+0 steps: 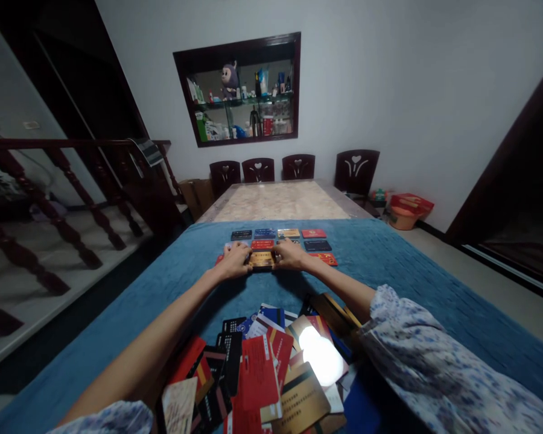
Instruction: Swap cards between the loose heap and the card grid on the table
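A gold card lies in the nearest row of the laid-out cards. My left hand grips its left edge, and my right hand has its right edge between the fingers. Just beyond it is a red card. The back row holds a black card, a blue card, a gold-toned card and a pinkish-red card. To the right of my right hand are a dark card and a red-orange card. My hands partly cover other cards.
A loose heap of mixed cards, among them a red card, spreads nearest me under my forearms, with a bright glare on it. The blue cloth covers the near table; the bare marble-like tabletop continues behind. Several dark chairs stand beyond.
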Motion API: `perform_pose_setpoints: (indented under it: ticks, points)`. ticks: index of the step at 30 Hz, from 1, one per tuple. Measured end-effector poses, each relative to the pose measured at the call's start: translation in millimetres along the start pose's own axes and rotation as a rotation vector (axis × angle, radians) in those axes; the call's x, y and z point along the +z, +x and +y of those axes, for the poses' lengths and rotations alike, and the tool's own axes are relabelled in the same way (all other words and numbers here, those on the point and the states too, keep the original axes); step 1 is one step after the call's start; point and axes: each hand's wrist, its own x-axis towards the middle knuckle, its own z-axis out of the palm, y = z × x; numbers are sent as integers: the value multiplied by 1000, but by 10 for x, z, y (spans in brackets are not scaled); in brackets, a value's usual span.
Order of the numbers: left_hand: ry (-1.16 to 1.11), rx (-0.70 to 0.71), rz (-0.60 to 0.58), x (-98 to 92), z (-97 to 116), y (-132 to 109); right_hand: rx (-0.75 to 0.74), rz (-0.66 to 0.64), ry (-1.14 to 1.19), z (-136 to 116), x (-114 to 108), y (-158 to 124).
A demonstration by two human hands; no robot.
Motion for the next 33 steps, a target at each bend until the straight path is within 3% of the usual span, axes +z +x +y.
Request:
perform_pose_setpoints:
  ticks: [33]
  points:
    - [88, -7, -198, -21, -69, 154, -5, -163, -48, -126, -38, 138]
